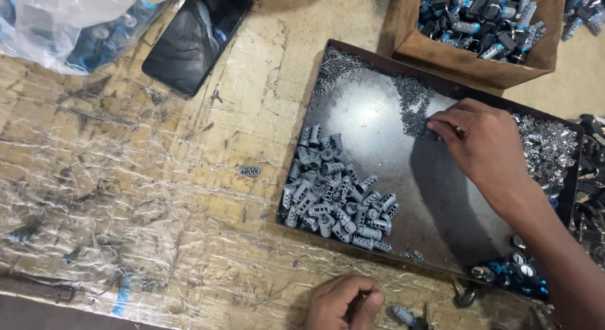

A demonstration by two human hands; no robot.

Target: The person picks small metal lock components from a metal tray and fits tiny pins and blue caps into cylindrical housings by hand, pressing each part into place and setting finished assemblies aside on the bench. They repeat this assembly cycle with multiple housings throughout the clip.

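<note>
Your L hand (343,301), bottom edge, knuckles up: fingers curled tight round sth hidden. Grey cylinders (337,191) heaped in tray (372,109). Your R hand (485,144) reaches across tray; fingertips (438,125) pinched together on pins (413,103).

Cylinders (337,191) in tray (378,115), phone (196,37) left.

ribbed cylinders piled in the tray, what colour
Grey, seen in the head view: ribbed cylinders in the metal tray.
</note>
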